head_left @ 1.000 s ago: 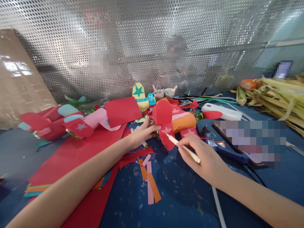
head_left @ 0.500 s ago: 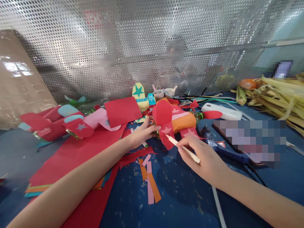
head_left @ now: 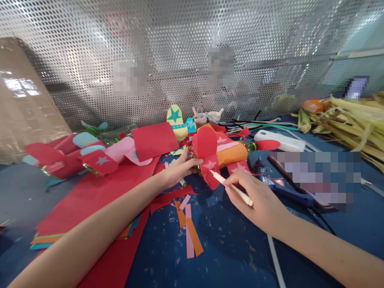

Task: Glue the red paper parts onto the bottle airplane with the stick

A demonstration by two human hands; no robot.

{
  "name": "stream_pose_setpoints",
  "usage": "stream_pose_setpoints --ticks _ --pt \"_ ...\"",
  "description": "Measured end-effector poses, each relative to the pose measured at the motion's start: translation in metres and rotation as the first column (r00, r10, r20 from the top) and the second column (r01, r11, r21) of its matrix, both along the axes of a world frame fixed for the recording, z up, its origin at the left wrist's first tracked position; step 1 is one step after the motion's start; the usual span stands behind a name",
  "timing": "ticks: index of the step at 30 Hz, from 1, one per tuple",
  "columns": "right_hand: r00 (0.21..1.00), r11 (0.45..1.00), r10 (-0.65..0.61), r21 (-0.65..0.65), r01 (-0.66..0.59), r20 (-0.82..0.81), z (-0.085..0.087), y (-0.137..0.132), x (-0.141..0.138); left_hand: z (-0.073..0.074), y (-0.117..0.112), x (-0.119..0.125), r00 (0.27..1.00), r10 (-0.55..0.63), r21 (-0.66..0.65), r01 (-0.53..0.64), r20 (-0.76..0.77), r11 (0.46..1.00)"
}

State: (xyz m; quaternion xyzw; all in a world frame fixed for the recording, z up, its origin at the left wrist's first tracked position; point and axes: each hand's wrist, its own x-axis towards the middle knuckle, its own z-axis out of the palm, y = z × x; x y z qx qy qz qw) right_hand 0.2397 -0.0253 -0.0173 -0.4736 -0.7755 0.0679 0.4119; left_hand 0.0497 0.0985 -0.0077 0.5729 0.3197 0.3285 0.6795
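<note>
A paper craft plane [head_left: 223,154] with an orange body and red wings with pale stars lies on the blue table [head_left: 228,248]. My left hand [head_left: 178,170] is closed on its left end, fingers pinching beside the red tail fin. My right hand [head_left: 258,200] grips a thin cream stick [head_left: 231,187] like a pen. The stick's tip touches the lower red wing with the star.
Red paper sheets [head_left: 90,200] and other red paper planes [head_left: 69,158] lie at the left. Pink and orange strips [head_left: 189,228] sit near the front. A white glue gun [head_left: 282,141] and dry leaves [head_left: 345,124] are at the right. A perforated metal screen [head_left: 192,52] stands behind.
</note>
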Motion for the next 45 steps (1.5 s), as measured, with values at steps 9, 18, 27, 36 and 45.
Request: stream_pose_setpoints --ticks 9,18,27,36,45 --pt "1.000 1.000 -0.013 0.001 0.013 0.000 -0.0004 0.0003 0.0001 -0.0028 0.0027 0.0000 1.000 -0.010 0.009 0.009 0.011 1.000" --pt "1.000 1.000 -0.009 0.006 0.009 0.006 -0.0001 0.0007 0.0009 -0.0027 0.0031 -0.0003 1.000 -0.018 0.011 0.018 0.004 1.000" --pt "1.000 1.000 -0.004 0.011 0.004 0.008 -0.0014 0.0003 0.0019 -0.0046 0.0044 -0.0003 1.000 -0.014 0.019 0.014 0.016 1.000" --pt "1.000 1.000 -0.018 0.024 0.018 0.014 -0.0007 0.0016 0.0012 -0.0033 0.0028 0.0000 1.000 -0.007 0.018 0.006 0.017 1.000" --pt "1.000 1.000 -0.017 0.005 0.017 0.010 -0.0011 0.0009 0.0016 -0.0042 0.0031 -0.0001 1.000 -0.006 0.012 0.006 0.016 1.000"
